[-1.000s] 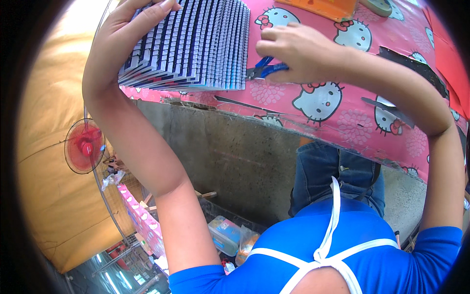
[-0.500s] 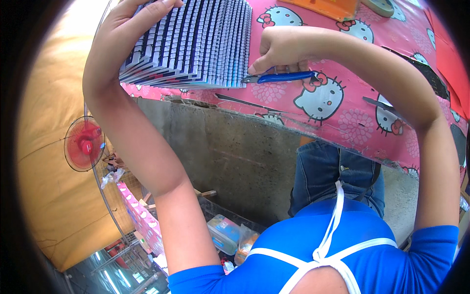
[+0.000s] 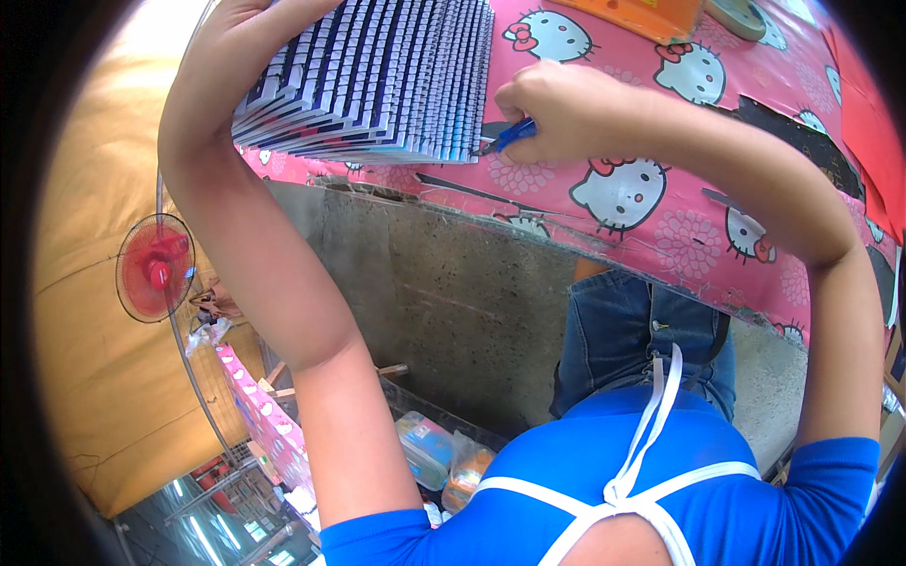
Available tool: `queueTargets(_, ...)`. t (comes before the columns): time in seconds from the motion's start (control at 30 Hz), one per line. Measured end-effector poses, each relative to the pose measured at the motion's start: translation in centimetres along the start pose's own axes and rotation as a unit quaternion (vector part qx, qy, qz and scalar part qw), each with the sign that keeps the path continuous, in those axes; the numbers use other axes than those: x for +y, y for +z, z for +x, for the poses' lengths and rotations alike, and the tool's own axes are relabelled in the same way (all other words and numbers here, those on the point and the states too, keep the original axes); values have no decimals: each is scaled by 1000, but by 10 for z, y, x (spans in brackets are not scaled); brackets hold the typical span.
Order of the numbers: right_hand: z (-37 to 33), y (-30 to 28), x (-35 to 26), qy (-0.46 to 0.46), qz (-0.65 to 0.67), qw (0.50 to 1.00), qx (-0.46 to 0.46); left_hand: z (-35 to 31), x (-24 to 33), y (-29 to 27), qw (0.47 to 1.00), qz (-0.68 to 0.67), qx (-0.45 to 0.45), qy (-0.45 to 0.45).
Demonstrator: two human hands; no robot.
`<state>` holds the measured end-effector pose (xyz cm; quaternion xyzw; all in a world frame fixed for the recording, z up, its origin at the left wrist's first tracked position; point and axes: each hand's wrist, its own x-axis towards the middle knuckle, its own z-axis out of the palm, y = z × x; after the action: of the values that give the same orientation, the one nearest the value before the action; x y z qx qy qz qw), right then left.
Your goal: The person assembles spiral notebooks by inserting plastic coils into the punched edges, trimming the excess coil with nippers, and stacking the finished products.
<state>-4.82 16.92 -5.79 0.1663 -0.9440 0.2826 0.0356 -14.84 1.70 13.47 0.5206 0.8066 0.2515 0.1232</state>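
Observation:
A thick stack of wire-bound notebooks (image 3: 377,85) lies on the table, its many white page edges and dark binding rows fanned toward me. At its far left corner is my left hand (image 3: 250,24), thumb stretched toward the stack; the upper edge of the view cuts off the other fingers. My right hand (image 3: 557,113) is closed around blue-handled nippers (image 3: 515,134). Their dark metal tip is at the stack's near right corner; whether it touches the notebooks I cannot tell. Most of the handle is hidden in the fist.
A pink cat-print cover (image 3: 651,255) spreads over the table, torn at its near edge. An orange tray (image 3: 651,19) and a roll of tape (image 3: 738,17) lie at the back. Red sheets (image 3: 864,141) are far right. A red fan (image 3: 156,269) stands left.
My right hand has turned and drawn the nippers in, so their handle, before lying out to the right, is mostly covered. The left hand has slid slightly up, out of view.

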Motion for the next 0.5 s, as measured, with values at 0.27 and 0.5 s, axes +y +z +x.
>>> queueTargets(0.27,11,-41,-29,54,-99,981,-155,1,-7,-3,999,27,8,17)
queueTargets(0.5,-4,9,13,-169,-203,958,110,14,-94,-32,996,-11,-7,84)
